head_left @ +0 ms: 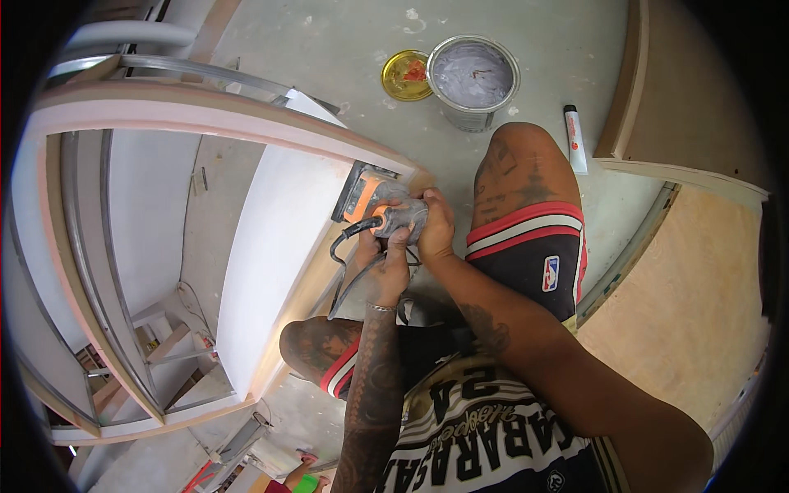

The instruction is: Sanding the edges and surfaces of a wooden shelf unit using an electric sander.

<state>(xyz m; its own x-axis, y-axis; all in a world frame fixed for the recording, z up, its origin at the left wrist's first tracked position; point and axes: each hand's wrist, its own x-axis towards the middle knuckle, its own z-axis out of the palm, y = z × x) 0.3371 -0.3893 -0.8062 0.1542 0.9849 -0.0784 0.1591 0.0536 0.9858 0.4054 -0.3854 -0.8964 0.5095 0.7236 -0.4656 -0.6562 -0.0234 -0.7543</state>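
Note:
Both my hands are closed around a dusty orange and black electric sander (370, 197). My left hand (391, 267) grips its body from below, near where the black power cord (335, 255) leaves it. Wrapped over the rear end is my right hand (436, 226). The sander's flat pad rests at the edge of a wooden frame (316, 287) with a white panel (279, 222) beside it. Whether the pad touches along its full face is hidden. The cord loops down past my left wrist.
An open can of grey paste (472, 74) stands on the floor ahead, beside its gold lid (407, 76). A white tube (575, 140) with a black cap lies farther right. Wooden panels (690, 296) border the right side. Another person's hand (300, 470) shows at the bottom.

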